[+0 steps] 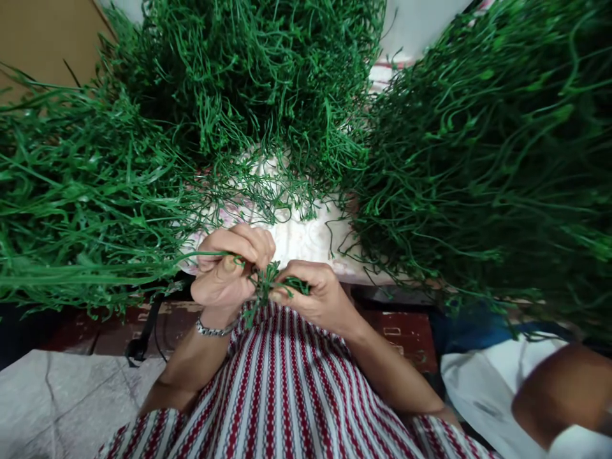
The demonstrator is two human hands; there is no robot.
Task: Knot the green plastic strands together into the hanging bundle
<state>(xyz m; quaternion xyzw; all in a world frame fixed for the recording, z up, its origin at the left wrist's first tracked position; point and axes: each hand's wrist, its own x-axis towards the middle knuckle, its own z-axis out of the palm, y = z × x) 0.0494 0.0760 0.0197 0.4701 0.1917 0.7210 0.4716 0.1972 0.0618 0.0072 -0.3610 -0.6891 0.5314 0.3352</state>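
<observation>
My left hand (pixel 229 264), with a metal bracelet at the wrist, is closed in a pinch. A thin green stem (pixel 203 254) runs out of it to the left, and its far end merges with the pile there. My right hand (pixel 318 293) is closed on a small green sprig (pixel 265 284), which looks like plastic plant greenery with short forked tips. The sprig sits between both hands, just above my lap. My fingers partly hide where the stem and sprig meet, so I cannot tell whether they are joined.
Tall heaps of green stems stand on the left (pixel 86 191), at the back (pixel 258 70) and on the right (pixel 478 166). Loose stems lie on the pale patterned tabletop (pixel 310 236). At the lower right is another person's arm (pixel 564 389).
</observation>
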